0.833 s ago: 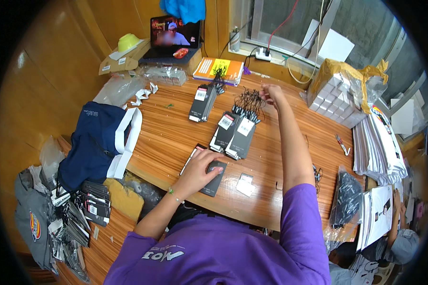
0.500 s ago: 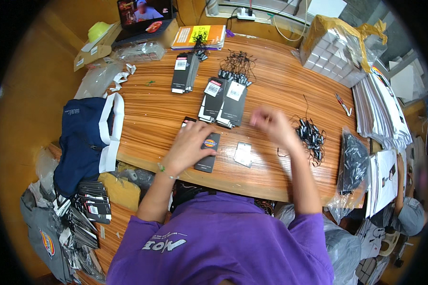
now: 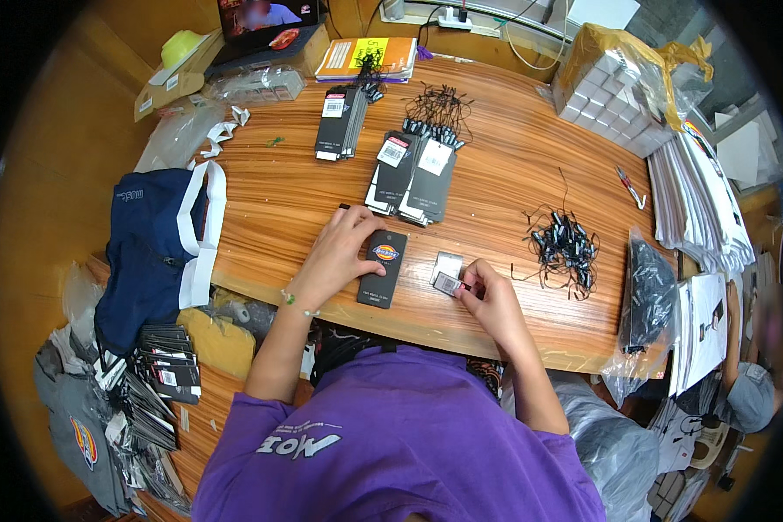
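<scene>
A black hang tag (image 3: 386,280) with a coloured oval emblem lies flat near the table's front edge. My left hand (image 3: 339,248) holds it down, with the thumb on its left side and the curled fingers above it. Beneath those fingers is another dark tag, mostly covered. My right hand (image 3: 496,306) pinches a small barcode sticker (image 3: 447,284) between thumb and forefinger. The sticker overlaps a small pale sheet (image 3: 448,264) just right of the tag. Farther back lie stacks of barcoded black tags (image 3: 425,181) with black strings.
Loose black string fasteners (image 3: 565,252) lie to the right, near a bag of them (image 3: 648,291). Red-handled snippers (image 3: 631,187), stacked white packets (image 3: 698,200) and a bag of small white boxes (image 3: 613,96) line the right side. Navy fabric (image 3: 148,252) hangs over the left edge.
My right hand has come down and left to the pale sheet and now pinches a barcode sticker. My left hand stays on the tag, its fingers slightly shifted.
</scene>
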### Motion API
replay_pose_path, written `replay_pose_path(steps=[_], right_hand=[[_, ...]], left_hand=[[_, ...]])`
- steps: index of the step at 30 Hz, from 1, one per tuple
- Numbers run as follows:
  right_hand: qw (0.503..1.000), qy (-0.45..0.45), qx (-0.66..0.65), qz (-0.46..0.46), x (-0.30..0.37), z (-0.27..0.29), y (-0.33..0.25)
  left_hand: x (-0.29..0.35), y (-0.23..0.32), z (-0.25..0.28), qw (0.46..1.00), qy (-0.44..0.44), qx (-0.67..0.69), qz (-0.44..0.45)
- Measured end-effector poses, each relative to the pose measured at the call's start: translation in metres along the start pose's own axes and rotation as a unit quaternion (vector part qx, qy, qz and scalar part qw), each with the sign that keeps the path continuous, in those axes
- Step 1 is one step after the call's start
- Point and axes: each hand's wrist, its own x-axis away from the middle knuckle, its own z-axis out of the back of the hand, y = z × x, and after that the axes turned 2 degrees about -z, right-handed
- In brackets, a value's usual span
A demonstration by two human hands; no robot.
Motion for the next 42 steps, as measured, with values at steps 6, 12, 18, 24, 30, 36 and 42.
replay_pose_path(steps=[6,12,18,24,30,36,42], right_hand=[[0.972,0.006,-0.227,0.060,0.013,-0.008,-0.014],[0.960,0.119,-0.210,0.145,0.016,-0.031,-0.027],[0.962,0.200,-0.152,0.111,0.015,0.011,-0.009],[0.896,0.401,0.174,-0.076,0.025,0.126,0.067],[0.893,0.342,0.279,-0.091,0.030,0.137,0.095],[0.919,0.390,0.041,-0.049,0.032,0.151,0.094],[0.918,0.357,-0.167,0.038,0.042,0.152,0.045]], left_hand=[[0.015,0.006,0.002,0.862,-0.012,0.476,0.172],[0.023,0.052,-0.015,0.811,-0.038,0.558,0.174],[0.020,0.057,-0.030,0.814,-0.024,0.551,0.184],[0.022,0.050,-0.031,0.822,-0.019,0.537,0.185],[0.018,0.060,-0.041,0.798,-0.040,0.572,0.185],[0.016,0.065,-0.038,0.802,-0.047,0.570,0.173],[0.011,0.066,-0.034,0.803,-0.079,0.571,0.148]])
